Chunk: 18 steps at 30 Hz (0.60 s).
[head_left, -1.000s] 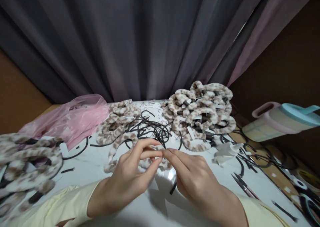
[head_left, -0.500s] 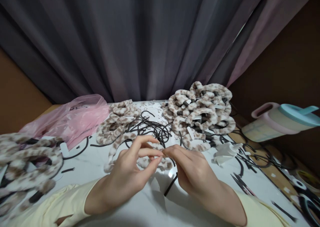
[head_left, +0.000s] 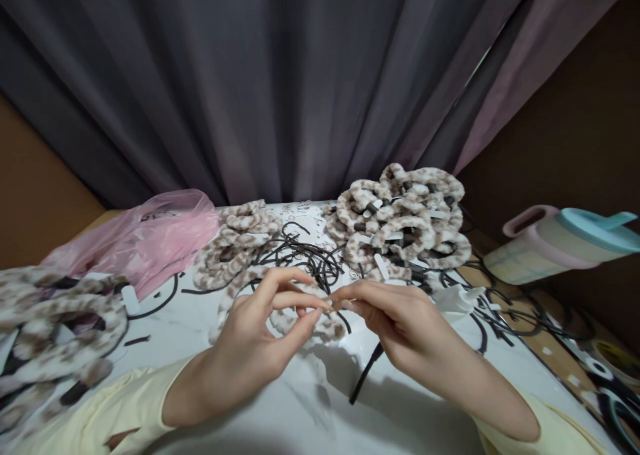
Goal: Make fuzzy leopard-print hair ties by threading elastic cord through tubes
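My left hand (head_left: 260, 335) is raised over the table, its thumb and fingers brought together on something too small to make out. Fingertips of my right hand (head_left: 410, 335) pinch close against those of the left. A short black cord (head_left: 366, 375) hangs out below my right palm, its other end hidden by the hand. Just behind the hands lies a fluffy brown-and-white spotted plush strip (head_left: 325, 328), partly covered by my fingers. Beyond it is a tangle of black cords (head_left: 310, 255).
Spotted plush loops are heaped at the back right (head_left: 405, 215) and at left (head_left: 60, 328). A pink plastic bag (head_left: 160, 235) lies back left. At right are a crumpled white tissue (head_left: 455, 301), a tumbler with a blue lid (head_left: 550, 245) and scissors (head_left: 613, 401). Curtains (head_left: 280, 88) hang behind.
My right hand has shifted right and turned, and the black cord under it has swung right too. The left hand has barely moved. The small pliers at right are now hidden behind my right arm.
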Available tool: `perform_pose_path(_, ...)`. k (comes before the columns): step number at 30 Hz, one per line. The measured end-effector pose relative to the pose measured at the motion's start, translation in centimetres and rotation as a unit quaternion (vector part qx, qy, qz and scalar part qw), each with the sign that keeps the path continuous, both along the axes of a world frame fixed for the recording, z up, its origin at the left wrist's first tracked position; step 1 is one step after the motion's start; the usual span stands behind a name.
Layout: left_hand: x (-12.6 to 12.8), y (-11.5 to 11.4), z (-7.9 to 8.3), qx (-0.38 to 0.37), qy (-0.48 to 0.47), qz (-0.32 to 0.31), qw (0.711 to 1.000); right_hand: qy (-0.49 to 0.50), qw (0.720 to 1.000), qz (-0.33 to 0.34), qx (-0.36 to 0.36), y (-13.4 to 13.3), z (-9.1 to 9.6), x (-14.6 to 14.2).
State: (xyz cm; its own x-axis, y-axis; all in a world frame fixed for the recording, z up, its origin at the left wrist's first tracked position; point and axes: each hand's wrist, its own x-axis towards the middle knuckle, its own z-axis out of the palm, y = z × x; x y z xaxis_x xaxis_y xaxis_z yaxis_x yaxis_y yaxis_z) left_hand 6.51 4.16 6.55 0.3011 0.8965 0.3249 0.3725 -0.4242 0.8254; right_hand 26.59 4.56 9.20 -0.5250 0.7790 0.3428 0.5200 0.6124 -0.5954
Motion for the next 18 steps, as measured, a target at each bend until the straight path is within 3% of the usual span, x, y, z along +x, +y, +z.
perform_pose_path(4,-0.4,0.9,-0.1,0.036,0.099,-0.032,0.994,-0.025,0.999,-0.043,0.006,0.1,0.2,0.3)
perform_pose_path(9,-0.6,2.0,-0.7,0.071,0.192,-0.075,0.976,0.009,1.000,-0.003,0.010,0.4,0.5,0.6)
perform_pose_path(13,-0.4,2.4,-0.9,0.064,0.194,-0.113,0.972,0.027,0.990,-0.007,-0.141,1.1,1.0,0.9)
perform_pose_path(18,-0.2,2.2,0.5,0.033,0.128,-0.141,0.981,0.119,0.925,-0.005,-0.360,1.9,1.2,0.9)
